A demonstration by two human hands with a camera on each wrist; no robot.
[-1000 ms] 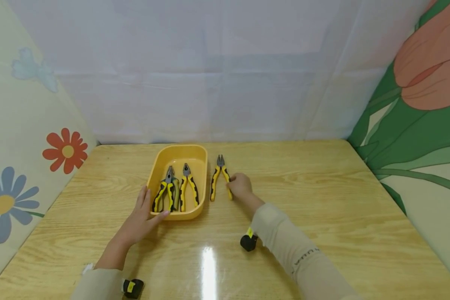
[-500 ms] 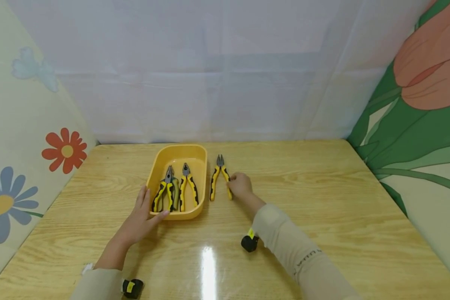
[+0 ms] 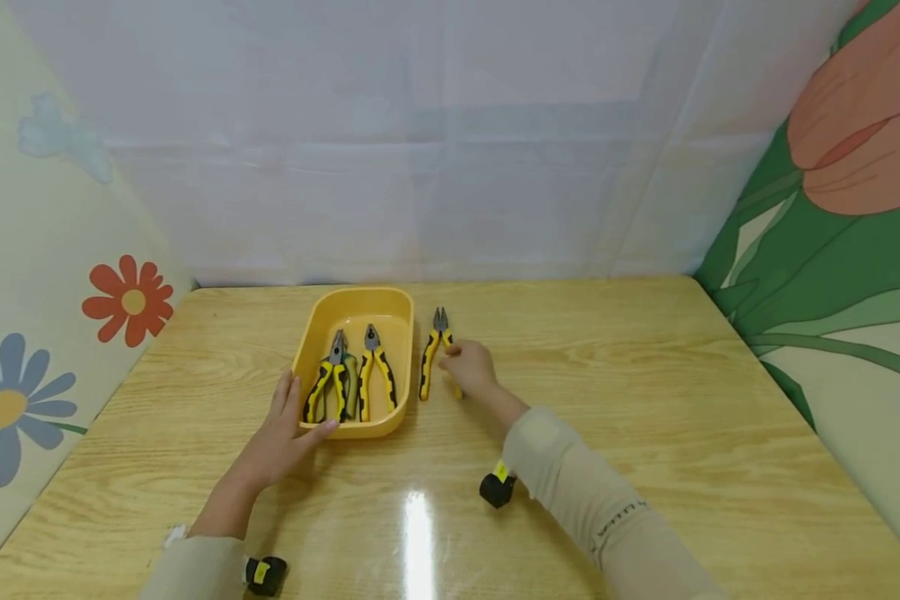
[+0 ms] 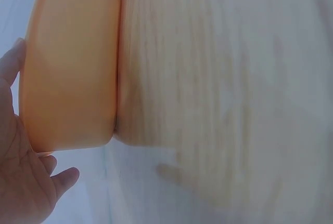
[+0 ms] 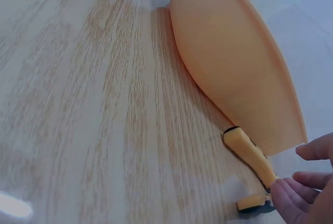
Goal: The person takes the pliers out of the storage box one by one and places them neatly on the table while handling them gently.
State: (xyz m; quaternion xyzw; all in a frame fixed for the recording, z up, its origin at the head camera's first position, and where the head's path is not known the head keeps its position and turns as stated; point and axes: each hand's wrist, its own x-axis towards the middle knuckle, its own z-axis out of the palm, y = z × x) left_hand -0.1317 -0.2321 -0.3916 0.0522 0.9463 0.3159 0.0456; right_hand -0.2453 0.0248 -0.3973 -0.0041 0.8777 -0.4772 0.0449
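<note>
My left hand [image 3: 281, 442] rests on the near left corner of a yellow plastic tray [image 3: 401, 304], its thumb along the front rim and fingers against the side wall [image 4: 73, 73]. Inside lie several pliers [image 3: 375, 367] with yellow-and-black handles. Just right of the tray, one more pair of pliers [image 3: 427, 367] lies on the table, jaws pointing away and handles spread. My right hand [image 3: 471, 368] is over its right handle, fingertips at the gap between the handles and covering part of that handle. In the right wrist view the fingers [image 5: 315, 148] are loosely extended beside the handle [image 5: 247, 154].
The wooden table [image 3: 645, 375] carries a small black-and-yellow object [image 3: 497, 490] beside the right sleeve and a similar one [image 3: 266, 575] beside the left sleeve. A white sheet [image 3: 532, 167] hangs behind, with flower-printed panels [image 3: 127, 300] at both sides.
My right hand has moved slightly left and away from me, from the right handle's outer side to over the spread handles. The pliers, the tray and my left hand stay essentially in place.
</note>
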